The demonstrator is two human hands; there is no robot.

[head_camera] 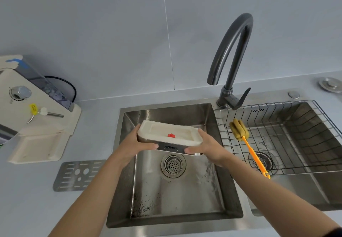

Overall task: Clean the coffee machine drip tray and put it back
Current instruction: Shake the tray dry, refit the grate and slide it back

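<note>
Over the left basin of the stainless steel double sink (229, 216), a person holds a cream plastic drip tray with a brushed-metal front band (169, 138) in the air above the round perforated drain strainer (173, 165). The left hand (137, 145) is clamped on the tray's left end, thumb on the rim and fingers curled under the front band; the right hand (207, 148) is clamped on the right end in the same way. The tray is tilted, its open top facing up and toward the person, and a small red float knob (171, 135) sits in its shallow recess. On the metal band the word "KONKA" reads clearly in dark letters.

Dark specks cling to the basin floor and near wall below the tray. Behind the tray, at the back edge of the sink between the two basins, rises a dark grey arched tap (230, 51) with a side lever. To the right of the tray, a black wire rack (277, 138) sits in the right basin, and a bottle brush with an olive-yellow sponge head and orange handle (248, 142) lies on its wires.

Left of the tray, on the pale grey counter (27, 190), stands a cream coffee machine (31, 105) with a clear water tank, a yellow tag I cannot read hanging from its steam wand, and its tray bay bare. In front of the machine, a flat perforated metal grate (78, 175) lies on the counter just beside the sink's left edge.
</note>
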